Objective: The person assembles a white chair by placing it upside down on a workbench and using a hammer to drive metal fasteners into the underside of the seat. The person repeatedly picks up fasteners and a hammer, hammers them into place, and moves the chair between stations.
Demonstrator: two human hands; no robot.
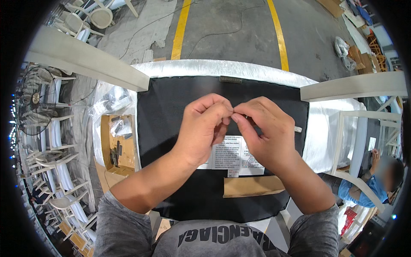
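My left hand [203, 124] and my right hand [267, 128] meet fingertip to fingertip in the middle of the view. Both are closed in a pinch; whatever sits between the tips is too small to name. Beneath them lies an upturned chair seat with a black fabric underside [175, 192]. White printed labels [227, 156] lie on the fabric, partly covered by my hands. Nearer me is a tan strip [253, 186], and a small pale piece [298, 129] rests beside my right wrist. A small dark plate [230, 79] marks the far edge.
Pale chair legs rise at left [90, 58] and right [355, 85]. Left of the seat, a cardboard box [105, 137] holds dark strips and plastic bags. Farther left stand a fan [36, 98] and several chairs. A person in blue [364, 190] is at the right.
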